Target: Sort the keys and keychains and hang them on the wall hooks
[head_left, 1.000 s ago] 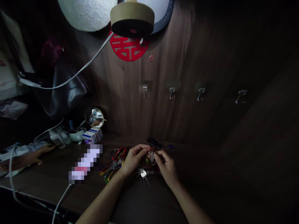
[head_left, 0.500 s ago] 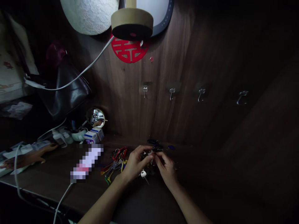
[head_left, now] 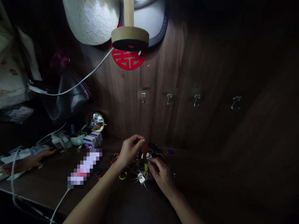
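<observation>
My left hand [head_left: 132, 151] is raised over the desk with thumb and fingers pinched at the top of a reddish-brown flat piece [head_left: 144, 149], which hangs from the fingertips. Lower and to the right, my right hand [head_left: 161, 175] has its thumb and fingertips closed beside a small yellow-green tag [head_left: 146, 167]; what they pinch is too small to make out. Below the tag lies a bunch of silver keys [head_left: 141, 179]. A yellow coiled ring [head_left: 123, 176] rests under my left forearm. More keys and dark key fobs [head_left: 154, 146] lie behind my hands, partly hidden.
A lit, blurred-out phone [head_left: 85, 169] with a white cable lies at left. Behind it stand a small box [head_left: 92, 140] and a round mirror [head_left: 95, 122]. Metal hooks [head_left: 169, 99] line the wooden wall, and a lamp [head_left: 130, 39] hangs above.
My hands have drawn apart: the left moved up and left with the reddish-brown piece, the right slightly down. The keys and yellow-green tag between them now show. The view shifted slightly.
</observation>
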A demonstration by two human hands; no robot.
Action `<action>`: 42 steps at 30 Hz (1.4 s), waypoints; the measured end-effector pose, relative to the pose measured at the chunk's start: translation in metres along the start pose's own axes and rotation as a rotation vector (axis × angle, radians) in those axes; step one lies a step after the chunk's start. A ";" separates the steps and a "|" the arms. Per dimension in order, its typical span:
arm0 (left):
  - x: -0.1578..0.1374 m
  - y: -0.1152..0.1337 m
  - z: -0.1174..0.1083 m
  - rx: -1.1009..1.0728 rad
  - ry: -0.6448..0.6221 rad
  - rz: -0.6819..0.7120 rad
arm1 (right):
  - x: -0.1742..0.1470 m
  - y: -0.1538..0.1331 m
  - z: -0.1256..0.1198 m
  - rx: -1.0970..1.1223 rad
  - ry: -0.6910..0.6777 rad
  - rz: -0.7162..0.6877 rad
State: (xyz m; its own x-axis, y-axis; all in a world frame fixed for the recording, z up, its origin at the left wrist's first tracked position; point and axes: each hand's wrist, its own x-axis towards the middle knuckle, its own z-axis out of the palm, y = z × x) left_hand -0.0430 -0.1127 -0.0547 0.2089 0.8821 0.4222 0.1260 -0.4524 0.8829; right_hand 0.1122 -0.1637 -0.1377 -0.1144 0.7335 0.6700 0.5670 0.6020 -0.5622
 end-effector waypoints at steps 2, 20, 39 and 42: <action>0.015 0.010 -0.006 0.015 0.038 0.057 | 0.000 0.002 0.000 -0.008 -0.007 0.000; 0.151 0.058 -0.023 0.257 0.300 0.348 | 0.000 0.012 -0.002 -0.041 -0.059 0.073; 0.123 0.001 -0.042 0.341 0.174 0.218 | 0.002 0.012 -0.004 -0.077 -0.053 0.061; 0.104 -0.017 -0.053 0.347 0.159 0.172 | 0.002 0.015 -0.002 -0.097 -0.054 0.038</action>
State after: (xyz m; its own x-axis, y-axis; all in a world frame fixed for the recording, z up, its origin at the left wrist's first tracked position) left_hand -0.0753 -0.0060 -0.0150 0.1064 0.7868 0.6080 0.4273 -0.5883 0.6865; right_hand 0.1220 -0.1538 -0.1446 -0.1337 0.7730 0.6202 0.6477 0.5418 -0.5357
